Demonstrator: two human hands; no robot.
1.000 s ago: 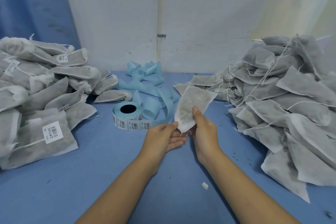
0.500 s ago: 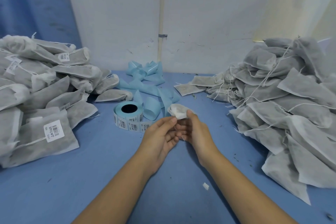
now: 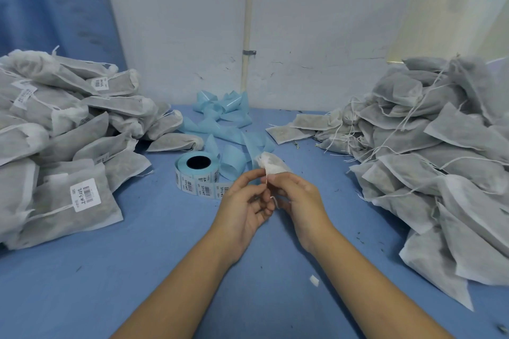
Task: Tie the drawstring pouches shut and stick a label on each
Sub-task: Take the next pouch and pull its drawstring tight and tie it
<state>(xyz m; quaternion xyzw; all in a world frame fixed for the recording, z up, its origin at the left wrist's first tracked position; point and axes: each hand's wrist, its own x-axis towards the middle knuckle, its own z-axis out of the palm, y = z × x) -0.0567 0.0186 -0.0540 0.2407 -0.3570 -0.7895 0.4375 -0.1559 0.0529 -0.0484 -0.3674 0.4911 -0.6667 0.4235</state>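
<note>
Since a second ago the pouch (image 3: 271, 165) has gone from a flat sheet held upright to a bunched, gathered lump; against the half-second frame the hands sit much the same, a little closer to the label roll (image 3: 197, 175). Piles unchanged.

Pouch: white non-woven fabric, puckered at the neck, dark fill showing faintly through. Held above the blue table (image 3: 137, 270), in front of the roll and just above both hands. A thin white string (image 3: 274, 201) loops down between the hands.

Left hand (image 3: 242, 206): thumb and forefinger pinched together at the string below the pouch neck, other fingers loosely curled. Right hand (image 3: 298, 198): thumb and forefinger closed on the pouch's lower edge, remaining fingers curled; whether they also grip the string, cannot tell.

Left pile (image 3: 63, 129): tied pouches, several with white barcode labels; print too small to read. Right pile (image 3: 440, 151): pouches with loose strings, no labels seen. Roll labels carry barcodes and small characters, not legible. Spent blue backing strip (image 3: 220, 121) heaped behind the roll. Small white scrap (image 3: 314, 281) on the table near the right forearm.
</note>
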